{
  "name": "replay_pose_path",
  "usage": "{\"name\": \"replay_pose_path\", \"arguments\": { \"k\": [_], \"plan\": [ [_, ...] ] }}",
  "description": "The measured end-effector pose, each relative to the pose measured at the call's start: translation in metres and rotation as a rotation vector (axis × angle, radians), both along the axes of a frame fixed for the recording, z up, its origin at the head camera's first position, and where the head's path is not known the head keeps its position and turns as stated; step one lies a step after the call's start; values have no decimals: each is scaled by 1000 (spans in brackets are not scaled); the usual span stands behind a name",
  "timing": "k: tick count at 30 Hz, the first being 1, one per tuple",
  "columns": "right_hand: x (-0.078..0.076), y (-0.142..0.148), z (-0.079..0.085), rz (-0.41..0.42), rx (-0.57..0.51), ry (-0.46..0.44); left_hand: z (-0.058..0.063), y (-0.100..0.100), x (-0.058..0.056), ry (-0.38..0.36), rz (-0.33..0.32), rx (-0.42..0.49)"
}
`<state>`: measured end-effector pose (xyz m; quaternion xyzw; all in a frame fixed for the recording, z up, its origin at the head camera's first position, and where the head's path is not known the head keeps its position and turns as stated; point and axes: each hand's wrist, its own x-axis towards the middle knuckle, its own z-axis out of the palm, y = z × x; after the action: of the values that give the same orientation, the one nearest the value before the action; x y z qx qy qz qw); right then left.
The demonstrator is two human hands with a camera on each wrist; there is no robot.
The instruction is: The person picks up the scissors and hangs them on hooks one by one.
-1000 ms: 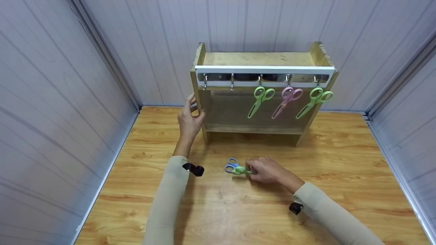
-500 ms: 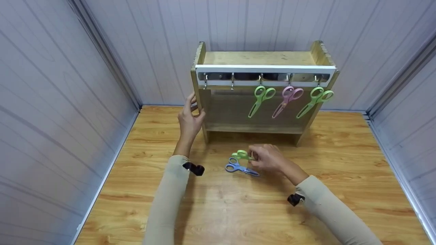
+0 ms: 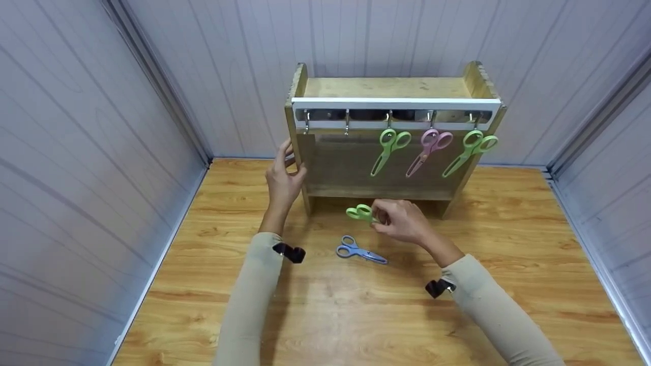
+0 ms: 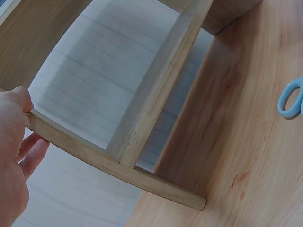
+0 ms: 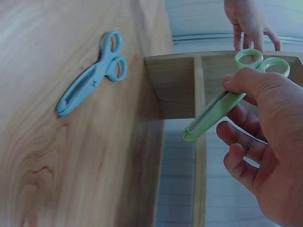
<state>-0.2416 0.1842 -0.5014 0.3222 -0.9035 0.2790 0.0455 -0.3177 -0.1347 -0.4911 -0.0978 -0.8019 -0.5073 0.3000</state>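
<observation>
My right hand (image 3: 402, 221) pinches a pair of green scissors (image 5: 213, 113) between thumb and fingers, above the floor in front of the wooden rack (image 3: 381, 194). The scissors' handle loops point left in the head view. Below them, blue scissors (image 3: 361, 251) lie flat on the wood-patterned surface. My left hand (image 3: 285, 178) grips the left side panel of the rack, thumb at the front edge and fingers round the outside. From the rack's hook rail (image 3: 325, 124) hang green scissors (image 3: 389, 150), pink scissors (image 3: 430, 150) and another green pair (image 3: 469, 152); the two leftmost hooks are bare.
White ribbed wall panels (image 3: 244, 66) enclose the back and both sides. The rack stands near the back wall, with an upper shelf (image 3: 386, 87) and a lower one. Wood-patterned flooring (image 3: 325, 315) stretches in front of it.
My right hand has lifted the green scissors off the spot over the blue scissors and carried them toward the rack, uncovering the blue pair. The left hand stays on the panel.
</observation>
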Motion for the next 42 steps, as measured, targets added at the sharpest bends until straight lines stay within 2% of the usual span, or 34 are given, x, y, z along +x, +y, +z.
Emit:
{"name": "replay_pose_path", "arguments": {
  "k": [18, 27, 34, 42],
  "plan": [
    [-10, -7, 33, -30, -86, 25, 0, 1, 1, 18, 2, 3],
    [-14, -17, 50, 1, -153, 72, 0, 0, 1, 3, 3, 1],
    [-16, -24, 59, -7, -199, 46, 3, 0, 2, -28, -3, 10],
    [-20, -29, 66, 1, -286, -11, 1, 0, 2, -14, 1, 4]
  ]
}}
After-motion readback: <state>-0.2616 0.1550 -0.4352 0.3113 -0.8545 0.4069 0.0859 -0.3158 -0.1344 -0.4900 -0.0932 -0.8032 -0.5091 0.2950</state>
